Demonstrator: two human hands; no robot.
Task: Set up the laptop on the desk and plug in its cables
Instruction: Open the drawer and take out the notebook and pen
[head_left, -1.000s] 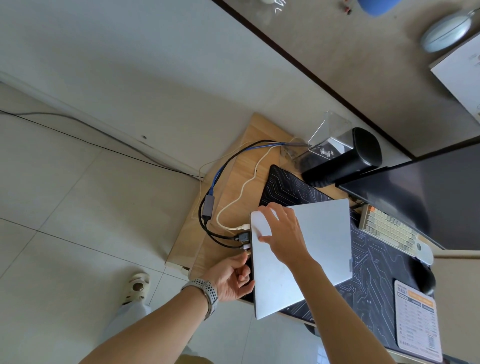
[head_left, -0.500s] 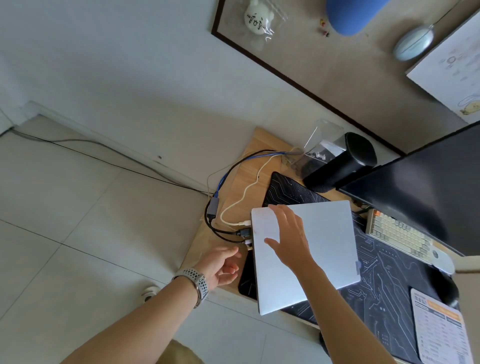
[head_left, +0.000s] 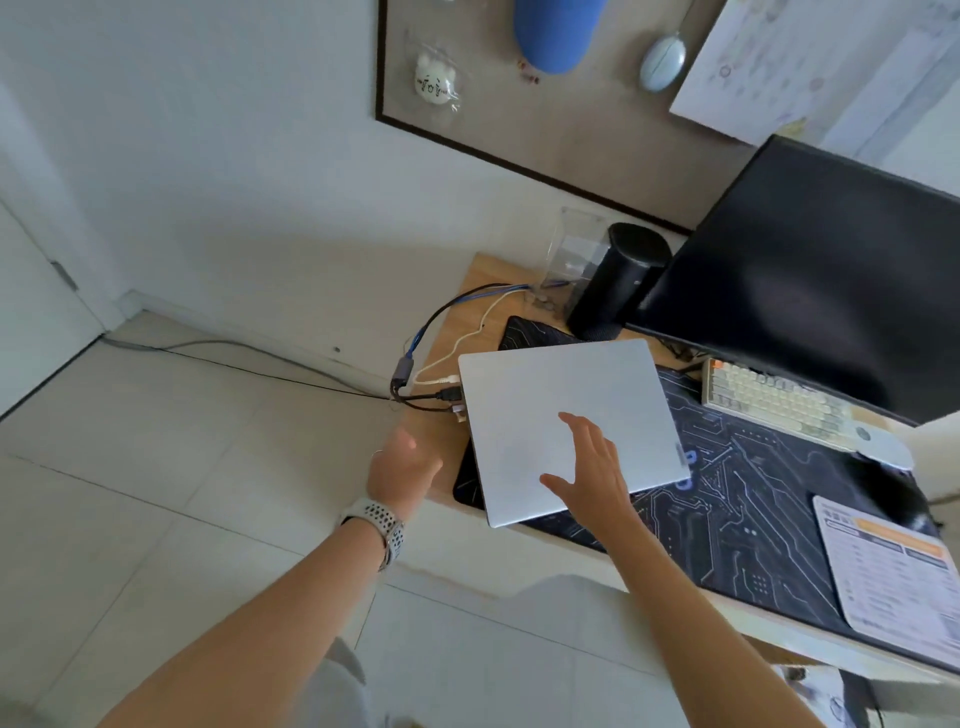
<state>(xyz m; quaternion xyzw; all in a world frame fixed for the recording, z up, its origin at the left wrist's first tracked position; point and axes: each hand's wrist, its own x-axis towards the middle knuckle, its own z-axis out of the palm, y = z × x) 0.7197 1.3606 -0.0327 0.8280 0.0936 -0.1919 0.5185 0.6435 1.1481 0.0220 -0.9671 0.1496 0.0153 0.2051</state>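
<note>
A closed silver laptop (head_left: 561, 405) lies on a dark circuit-patterned desk mat (head_left: 753, 519) at the left end of the wooden desk (head_left: 441, 457). A white cable (head_left: 452, 348), a black cable (head_left: 421, 402) and a small plug sit in the laptop's left edge. My right hand (head_left: 592, 473) hovers with spread fingers over the lid's near part. My left hand (head_left: 402, 467), with a watch on the wrist, hangs relaxed just left of the laptop, holding nothing.
A black monitor (head_left: 800, 270) stands at the back right with a cream keyboard (head_left: 769, 400) in front of it. A black cylinder speaker (head_left: 618, 280) and a clear box (head_left: 571, 254) stand behind the laptop. A printed card (head_left: 893, 577) lies on the mat at right.
My left hand has let go of the plug area at the laptop's left edge and drawn back. My right hand has slid from the lid's far left corner toward the near side. The camera has tilted up.
</note>
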